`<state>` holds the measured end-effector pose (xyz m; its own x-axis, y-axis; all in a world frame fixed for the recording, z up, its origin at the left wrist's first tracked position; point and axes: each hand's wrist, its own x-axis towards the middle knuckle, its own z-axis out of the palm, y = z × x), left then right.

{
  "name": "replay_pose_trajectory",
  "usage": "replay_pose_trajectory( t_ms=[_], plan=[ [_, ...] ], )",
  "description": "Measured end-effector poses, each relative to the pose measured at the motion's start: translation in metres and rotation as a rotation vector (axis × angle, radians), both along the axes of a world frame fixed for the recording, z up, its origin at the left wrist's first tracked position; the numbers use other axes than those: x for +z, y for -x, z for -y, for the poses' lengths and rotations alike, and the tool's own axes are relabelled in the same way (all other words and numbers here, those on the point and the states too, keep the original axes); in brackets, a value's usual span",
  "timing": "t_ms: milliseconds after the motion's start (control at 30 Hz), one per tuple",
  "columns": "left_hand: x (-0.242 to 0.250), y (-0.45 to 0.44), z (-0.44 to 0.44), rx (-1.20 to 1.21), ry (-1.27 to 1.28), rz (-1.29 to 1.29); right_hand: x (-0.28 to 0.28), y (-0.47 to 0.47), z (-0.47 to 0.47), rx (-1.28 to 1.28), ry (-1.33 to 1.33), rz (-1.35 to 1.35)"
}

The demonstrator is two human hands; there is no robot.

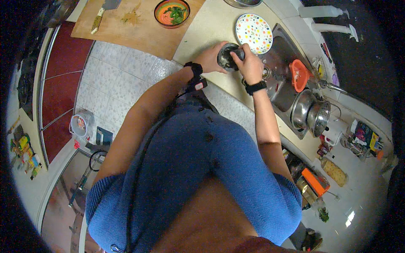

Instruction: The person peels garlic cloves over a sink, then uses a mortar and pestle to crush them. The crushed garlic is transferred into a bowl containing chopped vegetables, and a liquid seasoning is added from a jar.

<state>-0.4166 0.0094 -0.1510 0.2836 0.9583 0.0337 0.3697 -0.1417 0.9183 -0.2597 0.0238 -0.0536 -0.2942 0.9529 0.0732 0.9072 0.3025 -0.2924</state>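
My left hand [212, 60] grips the rim and side of a dark stone mortar [224, 57] on the cream counter. A whitish mass lies inside it. My right hand [251, 68] is closed around a dark stone pestle [238, 55], whose lower end is in the mortar. Just behind the mortar is a white plate with a flower pattern [254, 32], lying partly over the sink's edge. Farther left, a patterned bowl [171, 13] with chopped green leaves stands on a wooden board [144, 38], near a cleaver [98, 20] and some yellowish crumbs.
Right of my hands is a steel sink [283, 95] with an orange basket [300, 76] at its far side. Steel bowls and a colander [319, 118] sit at the sink's near end. A metal bowl [243, 2] stands at the back. Two white pump bottles [321, 11] lie beyond the sink.
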Motion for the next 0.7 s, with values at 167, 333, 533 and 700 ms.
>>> replay_pose_trajectory(
  t_ms=[167,333,533,700],
  plan=[
    [0.003,0.001,0.002,0.047,-0.003,-0.011,0.0,-0.003,0.0,-0.023,0.133,-0.058],
    [0.006,0.002,0.001,0.009,-0.006,-0.012,0.004,-0.007,-0.004,-0.088,0.132,-0.059],
    [0.005,0.002,-0.003,-0.037,-0.026,0.042,0.011,-0.01,-0.015,0.11,0.198,-0.006],
    [0.001,0.0,0.001,-0.034,-0.034,0.059,0.017,-0.006,-0.024,0.198,0.238,0.102]
  ],
)
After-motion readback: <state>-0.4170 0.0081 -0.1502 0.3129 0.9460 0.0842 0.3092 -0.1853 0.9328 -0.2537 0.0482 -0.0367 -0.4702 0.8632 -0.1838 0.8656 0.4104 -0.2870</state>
